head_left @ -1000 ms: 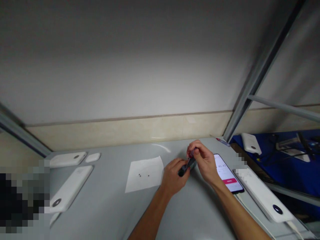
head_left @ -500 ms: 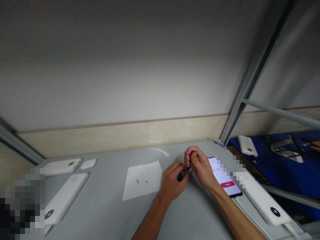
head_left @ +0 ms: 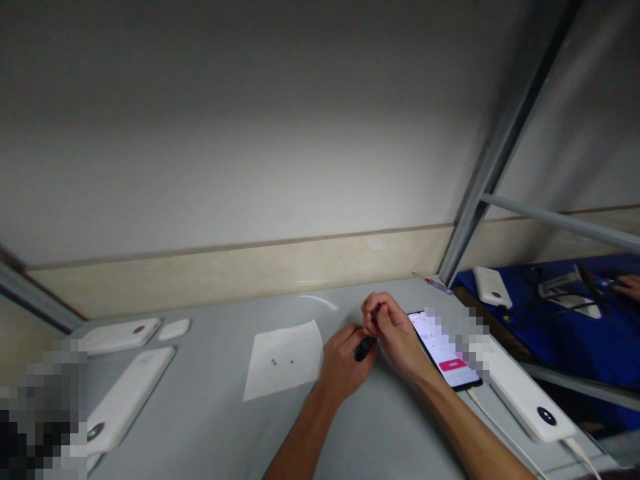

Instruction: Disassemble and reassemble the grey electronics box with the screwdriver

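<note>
Reference: clock centre taken where the two hands meet, twelve toward the wall (head_left: 280, 167).
Dark object (head_left: 363, 350): at the clock centre over the grey table (head_left: 220, 427), slanted, its lower end showing from the left hand (head_left: 345, 367); exact kind too small to tell.
Left grip: thumb and fingers pressed together around the dark object.
Right grip: right hand (head_left: 393, 330) curled, thumb and forefinger pinching a small dark piece (head_left: 376, 311); I cannot tell whether it is joined to the dark object.
Change at the hands: a second ago a longer stretch of the dark object showed between them; now the right fingers are more tightly curled and cover its upper part.
Paper (head_left: 270, 343): nine o'clock, just beside the left hand; three dark specks lie on it, arranged as before.
Phone (head_left: 453, 377): lit, three o'clock, near the right hand, partly masked by blocky pixels; its upper left corner, covered by the hand a second ago, now shows.
Pen (head_left: 439, 287): two o'clock, near the metal post (head_left: 463, 230), unmoved.
Co-worker: another person's hand (head_left: 629, 287) shows over the blue surface (head_left: 540, 347) at three o'clock; out of view a second ago.
</note>
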{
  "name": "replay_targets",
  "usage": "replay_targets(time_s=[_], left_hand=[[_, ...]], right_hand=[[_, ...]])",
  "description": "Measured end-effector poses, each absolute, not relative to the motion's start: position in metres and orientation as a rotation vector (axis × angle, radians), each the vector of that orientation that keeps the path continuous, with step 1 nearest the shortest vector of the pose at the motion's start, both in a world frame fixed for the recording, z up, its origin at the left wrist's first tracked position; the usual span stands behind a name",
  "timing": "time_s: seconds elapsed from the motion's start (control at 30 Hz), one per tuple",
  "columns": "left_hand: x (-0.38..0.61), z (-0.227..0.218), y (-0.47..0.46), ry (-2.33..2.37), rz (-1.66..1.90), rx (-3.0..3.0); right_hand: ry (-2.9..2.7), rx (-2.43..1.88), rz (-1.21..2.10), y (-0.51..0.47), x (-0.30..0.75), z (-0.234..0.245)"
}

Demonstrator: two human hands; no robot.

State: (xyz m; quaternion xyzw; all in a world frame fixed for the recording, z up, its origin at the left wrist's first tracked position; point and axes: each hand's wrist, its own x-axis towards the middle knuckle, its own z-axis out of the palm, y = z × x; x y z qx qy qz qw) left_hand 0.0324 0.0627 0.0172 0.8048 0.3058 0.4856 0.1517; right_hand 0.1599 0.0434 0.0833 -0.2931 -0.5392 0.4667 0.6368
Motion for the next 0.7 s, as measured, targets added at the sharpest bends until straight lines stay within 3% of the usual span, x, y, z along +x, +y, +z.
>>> replay_targets(time_s=[0.7], left_hand=[[0.033, 0.015, 0.061, 0.933, 1.320, 2.359]], right_hand=[[-1.048, -0.580, 1.181, 0.046, 0.173, 0.092]])
